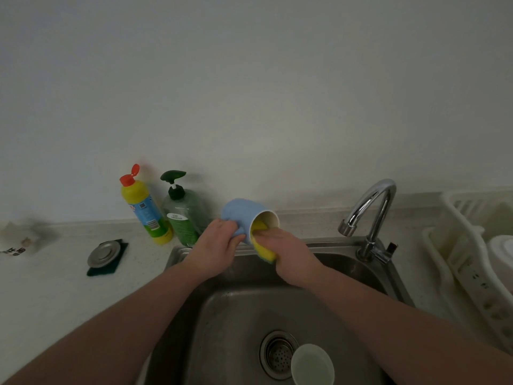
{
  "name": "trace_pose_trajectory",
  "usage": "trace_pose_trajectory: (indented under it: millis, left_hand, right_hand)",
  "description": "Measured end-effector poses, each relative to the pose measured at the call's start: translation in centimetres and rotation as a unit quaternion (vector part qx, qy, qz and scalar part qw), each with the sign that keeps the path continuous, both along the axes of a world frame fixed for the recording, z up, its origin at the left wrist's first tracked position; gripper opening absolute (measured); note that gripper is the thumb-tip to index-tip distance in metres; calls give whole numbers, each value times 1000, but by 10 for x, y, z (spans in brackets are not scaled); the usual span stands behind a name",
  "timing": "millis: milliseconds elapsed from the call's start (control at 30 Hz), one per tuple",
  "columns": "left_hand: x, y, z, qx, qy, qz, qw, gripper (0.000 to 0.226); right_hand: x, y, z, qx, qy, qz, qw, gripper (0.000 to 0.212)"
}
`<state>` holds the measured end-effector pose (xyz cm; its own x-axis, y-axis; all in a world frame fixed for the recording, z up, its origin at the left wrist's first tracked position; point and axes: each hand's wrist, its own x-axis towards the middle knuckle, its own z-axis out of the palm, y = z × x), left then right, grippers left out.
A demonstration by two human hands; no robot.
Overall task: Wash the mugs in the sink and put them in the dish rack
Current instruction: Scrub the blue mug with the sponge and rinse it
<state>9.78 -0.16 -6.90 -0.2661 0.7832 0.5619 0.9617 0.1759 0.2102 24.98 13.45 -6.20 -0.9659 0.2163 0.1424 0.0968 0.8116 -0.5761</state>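
Lying at far left on the countertop (55, 287): a sink stopper (104, 254) on a dark green scouring pad (111, 266). Standing behind, against the wall: a yellow bottle (145, 209) with its red flip cap open, then a green pump soap bottle (184, 218). Gripping the light blue mug (244, 213) over the back edge of the steel sink (222, 315), mouth tilted rightward: the left hand (216, 248), fingers curled at what is probably the handle. Pressing a yellow sponge (263, 245) into the mug's mouth: the right hand (288, 254), fingers wrapped round it. Standing upright by the drain (277, 354): a pale green mug (312, 365). Arching over the basin: a chrome faucet (372, 215). Sitting at far right: a white dish rack (469, 259).
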Motion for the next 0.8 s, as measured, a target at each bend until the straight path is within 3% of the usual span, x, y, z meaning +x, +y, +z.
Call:
trace_pose_trajectory:
  millis: [100,233,333,433,567,667,733,800]
  left_hand:
    - [1,-1,-2,-25,-4,-14,1000,29]
    - [3,4,0,-41,-25,-32,998,29]
    - [1,8,1,-48,-29,-34,998,28]
    - [-1,9,2,-54,-45,-23,997,28]
    - [-2,11,11,-61,-48,-26,997,28]
    - [-4,12,15,-83,-53,-25,995,38]
    - [-3,11,15,-103,-67,-32,992,42]
    - [1,11,15,-118,-77,-44,989,44]
  right_hand:
    - [5,10,-14,141,-5,69,988,81]
    - [5,14,-17,173,31,53,983,80]
    - [1,0,-10,58,13,-28,998,68]
    - [-7,-8,-11,-87,7,-109,990,58]
    - [-10,-7,-9,-115,33,-117,986,58]
    - [-4,6,-11,-6,0,-57,998,68]
    - [5,14,-10,117,15,41,992,78]
    - [9,24,-18,162,6,65,985,82]
